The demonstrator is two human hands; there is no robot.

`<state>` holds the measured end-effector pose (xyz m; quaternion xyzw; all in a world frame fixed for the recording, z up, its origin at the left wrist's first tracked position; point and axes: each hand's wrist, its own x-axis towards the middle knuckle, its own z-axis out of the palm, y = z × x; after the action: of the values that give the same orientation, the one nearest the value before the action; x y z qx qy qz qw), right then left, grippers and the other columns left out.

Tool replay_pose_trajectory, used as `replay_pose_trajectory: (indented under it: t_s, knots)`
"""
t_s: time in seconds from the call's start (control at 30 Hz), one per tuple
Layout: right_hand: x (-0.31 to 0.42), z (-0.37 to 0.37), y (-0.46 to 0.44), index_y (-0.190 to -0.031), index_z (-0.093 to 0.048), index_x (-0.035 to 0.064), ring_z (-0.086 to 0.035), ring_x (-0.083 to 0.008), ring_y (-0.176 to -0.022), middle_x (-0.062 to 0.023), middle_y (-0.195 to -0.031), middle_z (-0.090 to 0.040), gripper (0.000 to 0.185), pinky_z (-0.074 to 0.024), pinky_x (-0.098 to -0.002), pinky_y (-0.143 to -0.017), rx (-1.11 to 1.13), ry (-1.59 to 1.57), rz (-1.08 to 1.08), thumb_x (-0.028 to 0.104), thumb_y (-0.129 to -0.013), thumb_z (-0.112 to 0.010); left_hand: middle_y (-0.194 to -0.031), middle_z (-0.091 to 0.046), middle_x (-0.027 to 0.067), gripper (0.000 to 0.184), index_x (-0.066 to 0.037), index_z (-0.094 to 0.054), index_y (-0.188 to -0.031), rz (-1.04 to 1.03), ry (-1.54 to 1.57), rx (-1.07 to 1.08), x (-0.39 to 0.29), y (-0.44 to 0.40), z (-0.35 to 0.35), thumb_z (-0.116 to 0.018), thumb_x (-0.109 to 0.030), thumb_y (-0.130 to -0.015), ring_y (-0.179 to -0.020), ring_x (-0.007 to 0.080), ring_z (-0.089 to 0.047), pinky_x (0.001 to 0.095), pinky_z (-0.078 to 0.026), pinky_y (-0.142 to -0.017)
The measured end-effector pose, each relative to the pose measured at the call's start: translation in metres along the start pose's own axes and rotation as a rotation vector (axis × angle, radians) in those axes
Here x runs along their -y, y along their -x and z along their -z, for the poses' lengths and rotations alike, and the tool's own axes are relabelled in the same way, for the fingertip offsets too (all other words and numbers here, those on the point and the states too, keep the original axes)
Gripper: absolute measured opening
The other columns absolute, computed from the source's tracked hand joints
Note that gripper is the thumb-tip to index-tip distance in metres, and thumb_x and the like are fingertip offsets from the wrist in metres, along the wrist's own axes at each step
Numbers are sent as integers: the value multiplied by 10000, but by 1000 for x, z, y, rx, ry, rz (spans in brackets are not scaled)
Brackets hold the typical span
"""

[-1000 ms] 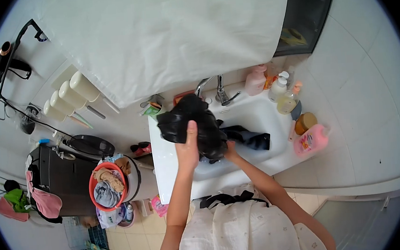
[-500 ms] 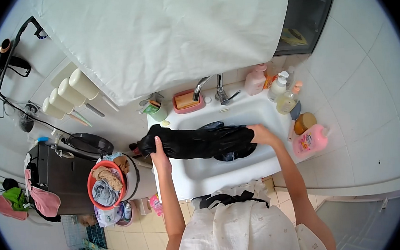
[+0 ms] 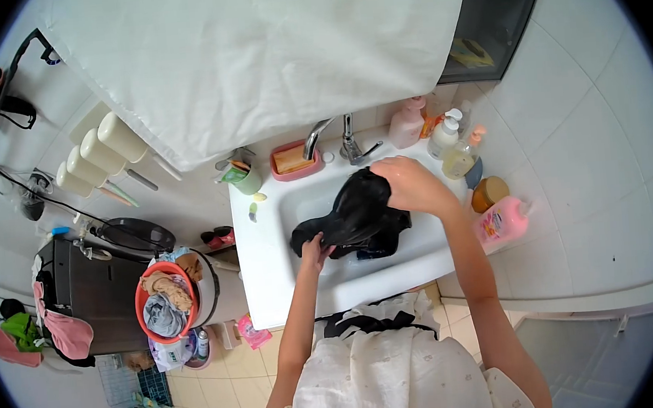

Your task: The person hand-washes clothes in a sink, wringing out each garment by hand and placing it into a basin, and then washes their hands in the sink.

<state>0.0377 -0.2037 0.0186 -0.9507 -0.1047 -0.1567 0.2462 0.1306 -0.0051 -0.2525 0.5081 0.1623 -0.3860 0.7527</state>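
A wet black cloth (image 3: 359, 207) hangs bunched over the white sink basin (image 3: 432, 234). My left hand (image 3: 315, 252) is closed on its lower left part, low in the basin. Higher up and to the right, my right hand (image 3: 411, 185) grips the cloth's upper end, fingers wrapped round it. More dark fabric (image 3: 383, 244) lies in the basin beneath; where one piece ends and the other begins is hard to tell. The chrome faucet (image 3: 350, 148) stands behind the cloth.
A pink soap dish (image 3: 293, 163) and a green cup (image 3: 248, 181) stand at the sink's back left. Bottles, among them a pink one (image 3: 503, 221), line the right side. A red basin of clothes (image 3: 167, 302) is at left.
The black cloth was bunched up, then stretched sideways between my hands, and is now gathered lower in the basin. My left hand has moved right and my right hand up and left.
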Motion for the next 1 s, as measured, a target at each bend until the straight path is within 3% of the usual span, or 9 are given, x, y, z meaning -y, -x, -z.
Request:
replay_pose_trajectory:
  t_s: [0.13, 0.23, 0.27, 0.4, 0.57, 0.63, 0.7, 0.8, 1.0]
  knots:
    - [-2, -40, -9, -684, -454, -27, -493, -352, -752, -181, -717, -508, 133, -400, -407, -659, -138, 50, -85, -30, -558, -498, -1268, -274, 173, 606, -63, -275, -1243, 370, 215, 224, -5, 31, -23, -477, -412, -791, -1157, 373, -269, 550, -347, -858]
    - [0, -86, -3, -715, -454, -19, -501, -345, -753, -178, -755, -505, 169, -413, -396, -661, -214, 74, -129, -41, -555, -506, -1330, -94, 181, 622, -116, -166, -1297, 403, 456, 426, -2, 55, -34, -342, -474, -820, -1214, 392, -114, 639, -239, -871]
    - [5, -100, 3, -739, -449, -16, -505, -339, -749, -176, -770, -497, 195, -421, -389, -654, -155, 61, -171, -39, -556, -511, -1347, -80, 151, 760, -114, -176, -1295, 343, 499, 551, 4, 56, -35, -445, -553, -736, -1188, 427, -156, 609, -235, -896]
    - [27, -163, 31, -791, -416, -18, -511, -348, -743, -177, -793, -471, 262, -433, -401, -635, -99, -37, -208, -17, -559, -535, -1269, -312, 142, 629, -115, -316, -1237, 183, 633, 534, 18, 57, -31, -357, -541, -776, -1156, 313, -315, 483, -270, -942]
    - [52, -192, 62, -853, -430, -36, -507, -389, -780, -193, -865, -495, 305, -442, -374, -669, -145, -303, -427, 9, -584, -567, -1207, -392, 146, 582, -38, -355, -1197, 649, 1511, 612, 46, 29, -29, -416, -433, -774, -1115, 289, -378, 412, -289, -954]
    - [53, -195, 67, -911, -456, -42, -527, -355, -816, -190, -920, -513, 319, -434, -335, -717, -454, -405, -614, 10, -613, -560, -1189, -411, 152, 570, -26, -382, -1177, 781, 1687, 571, 40, 38, -41, -428, -423, -771, -1112, 287, -381, 418, -290, -951]
    - [47, -192, 77, -983, -466, -43, -537, -299, -887, -219, -969, -517, 367, -435, -284, -731, -548, -543, -641, 31, -637, -564, -1168, -422, 165, 523, 16, -360, -1176, -39, 930, 601, 34, 53, -54, -430, -288, -757, -1108, 290, -384, 433, -281, -956]
    - [44, -180, 92, -970, -494, -24, -535, -145, -828, -83, -929, -537, 297, -432, -242, -730, -584, -1570, -1137, -44, -674, -503, -1140, -431, 168, 560, 11, -335, -1183, -99, 895, 578, 28, 66, -73, -441, -263, -706, -1105, 304, -386, 445, -261, -966]
    - [48, -181, 130, -941, -510, -4, -529, -141, -828, -83, -893, -548, 182, -435, -249, -754, -476, -2036, -1032, 47, -768, -484, -1136, -426, 133, 559, -11, -351, -1158, -94, 885, 648, 11, 86, -115, -465, -277, -680, -1071, 267, -419, 367, -295, -953]
